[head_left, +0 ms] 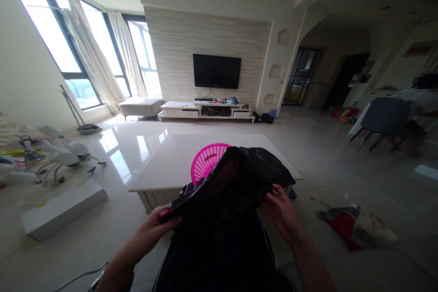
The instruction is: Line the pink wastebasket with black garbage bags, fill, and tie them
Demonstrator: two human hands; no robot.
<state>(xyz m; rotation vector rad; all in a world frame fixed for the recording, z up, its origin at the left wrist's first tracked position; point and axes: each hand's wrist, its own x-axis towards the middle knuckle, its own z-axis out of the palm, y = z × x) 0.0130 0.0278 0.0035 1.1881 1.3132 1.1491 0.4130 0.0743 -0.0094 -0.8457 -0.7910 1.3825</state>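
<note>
I hold a black plastic bag point(236, 182) up in front of me with both hands. My left hand point(160, 226) is closed on its left edge, where a bit of pink shows between the fingers. My right hand point(282, 210) pinches the bag's right side. Behind the bag, a pink plastic basket point(207, 159) stands on a white low table point(171, 164), partly hidden by the bag. Below the bag is a dark checked surface with white edging point(219, 260), close to my body.
A long white box point(61, 210) and a heap of white gear point(44, 155) lie on the floor at left. Red and beige cloth point(356, 228) lies on the floor at right. A TV point(216, 70) hangs over a white cabinet. A person sits on a dark chair point(385, 118) far right.
</note>
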